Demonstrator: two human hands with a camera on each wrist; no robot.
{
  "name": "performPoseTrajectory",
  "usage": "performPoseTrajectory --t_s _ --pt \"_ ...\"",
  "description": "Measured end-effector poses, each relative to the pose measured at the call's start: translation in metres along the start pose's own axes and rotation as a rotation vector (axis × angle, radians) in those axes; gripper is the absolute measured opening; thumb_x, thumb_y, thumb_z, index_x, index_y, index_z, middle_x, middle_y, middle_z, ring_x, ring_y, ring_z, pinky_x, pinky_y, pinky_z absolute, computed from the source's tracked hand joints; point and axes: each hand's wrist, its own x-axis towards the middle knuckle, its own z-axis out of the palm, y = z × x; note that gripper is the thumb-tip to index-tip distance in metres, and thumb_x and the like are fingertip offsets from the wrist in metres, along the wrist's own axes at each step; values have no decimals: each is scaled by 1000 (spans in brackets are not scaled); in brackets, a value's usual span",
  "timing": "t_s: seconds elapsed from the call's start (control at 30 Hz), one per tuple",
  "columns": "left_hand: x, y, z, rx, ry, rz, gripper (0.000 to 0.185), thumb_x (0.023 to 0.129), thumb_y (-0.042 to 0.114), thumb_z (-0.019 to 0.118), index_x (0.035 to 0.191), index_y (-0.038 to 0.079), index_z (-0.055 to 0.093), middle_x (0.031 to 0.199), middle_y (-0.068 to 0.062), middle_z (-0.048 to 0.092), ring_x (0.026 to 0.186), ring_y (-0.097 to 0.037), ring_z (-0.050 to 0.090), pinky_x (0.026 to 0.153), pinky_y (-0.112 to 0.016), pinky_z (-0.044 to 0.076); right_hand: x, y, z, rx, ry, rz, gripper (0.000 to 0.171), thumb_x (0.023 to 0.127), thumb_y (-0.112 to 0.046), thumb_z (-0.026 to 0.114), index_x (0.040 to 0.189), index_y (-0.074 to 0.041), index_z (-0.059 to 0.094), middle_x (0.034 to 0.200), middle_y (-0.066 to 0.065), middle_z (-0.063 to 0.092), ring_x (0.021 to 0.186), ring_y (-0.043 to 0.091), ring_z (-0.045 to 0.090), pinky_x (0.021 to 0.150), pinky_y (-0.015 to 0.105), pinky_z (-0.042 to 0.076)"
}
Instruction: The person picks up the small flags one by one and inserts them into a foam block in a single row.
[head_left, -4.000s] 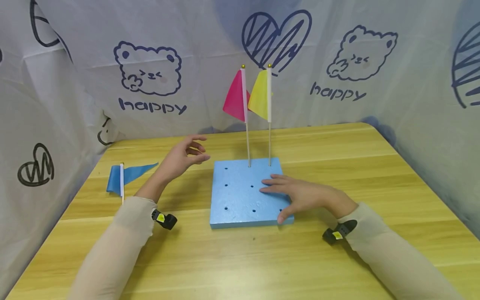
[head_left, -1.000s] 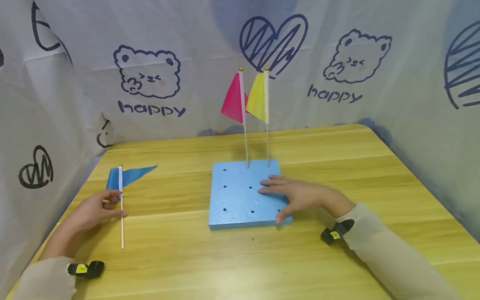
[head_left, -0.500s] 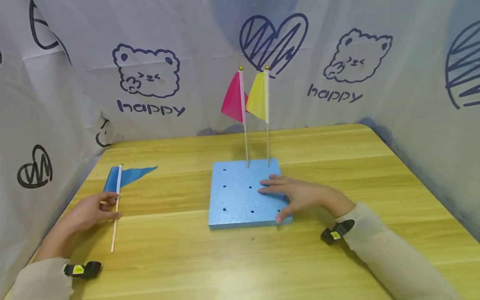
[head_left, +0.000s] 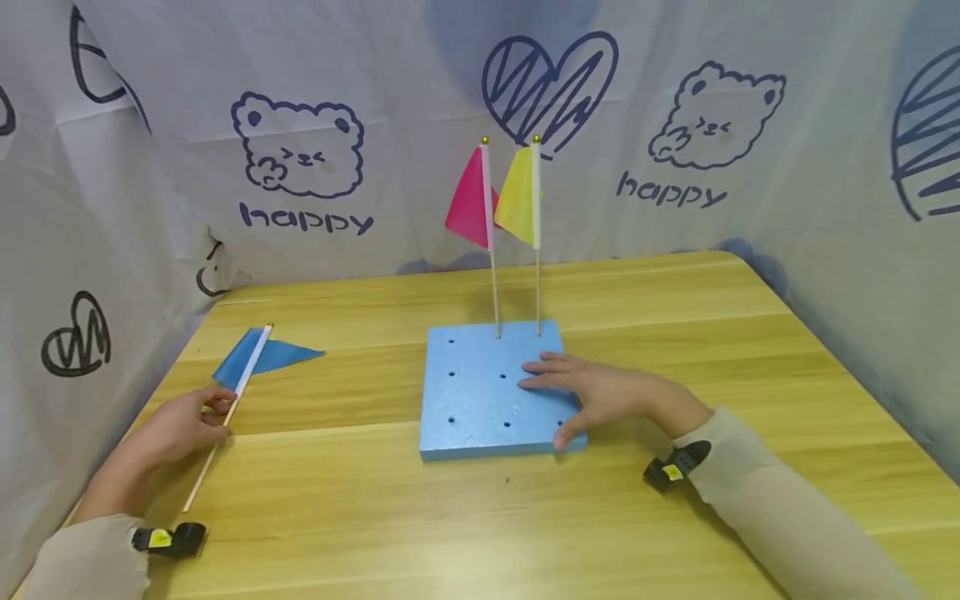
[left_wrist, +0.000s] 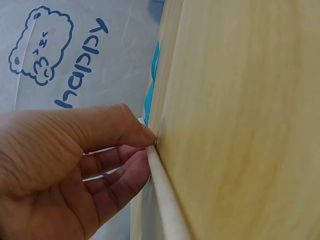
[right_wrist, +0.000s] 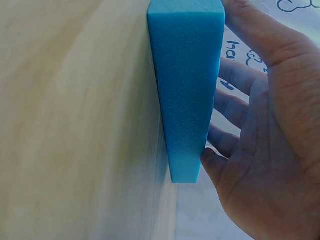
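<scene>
A blue flag (head_left: 276, 356) on a thin wooden stick (head_left: 206, 467) lies tilted on the left of the table. My left hand (head_left: 220, 407) pinches the stick just below the cloth; in the left wrist view, thumb and fingers (left_wrist: 131, 159) close on the stick (left_wrist: 167, 205). My right hand (head_left: 577, 396) lies flat on the right part of a blue foam block (head_left: 476, 392) with several holes, its thumb against the front right edge. The right wrist view shows the fingers (right_wrist: 235, 110) straight along the block (right_wrist: 187, 85). A pink flag (head_left: 471, 200) and a yellow flag (head_left: 519, 198) stand upright in the back row.
The wooden table (head_left: 465, 525) is enclosed by white cloth walls (head_left: 150, 208) printed with bears and hearts at the back, left and right. The left hand works close to the left wall.
My left hand moved from beside the block to the blue flag and pinched its stick. The stick has since swung: top end to the right, bottom end to the left. The right hand stayed put.
</scene>
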Motion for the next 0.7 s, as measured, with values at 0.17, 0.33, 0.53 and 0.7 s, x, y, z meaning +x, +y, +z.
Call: performPoseTrajectory --t_s 0.17,0.33,0.53,0.7 --pt "0 -1 0 14 19 4 44 79 -1 72 114 -18 51 99 -22 59 89 -33 57 69 -33 49 0 0 0 4 1 -3 93 76 -65 71 151 -19 40 160 4 25 147 34 9 115 57 15" --pt "-1 -1 1 10 13 -4 43 79 1 72 114 -17 54 96 -15 58 83 -23 53 64 -26 46 0 0 0 11 -8 8 94 76 -67 69 151 -20 40 160 3 24 148 33 8 115 57 15" --pt "-1 1 0 31 11 -12 41 79 1 70 112 -16 55 93 -14 57 80 -22 51 63 -28 45 0 0 -1 8 -10 10 93 76 -66 70 151 -20 39 160 3 23 148 33 8 115 57 15" --pt "-3 2 -2 39 0 -32 41 80 1 68 114 -16 54 94 -15 57 81 -23 52 65 -31 46 0 -2 -1 13 -14 11 94 76 -66 70 151 -20 39 160 3 23 148 33 8 115 57 15"
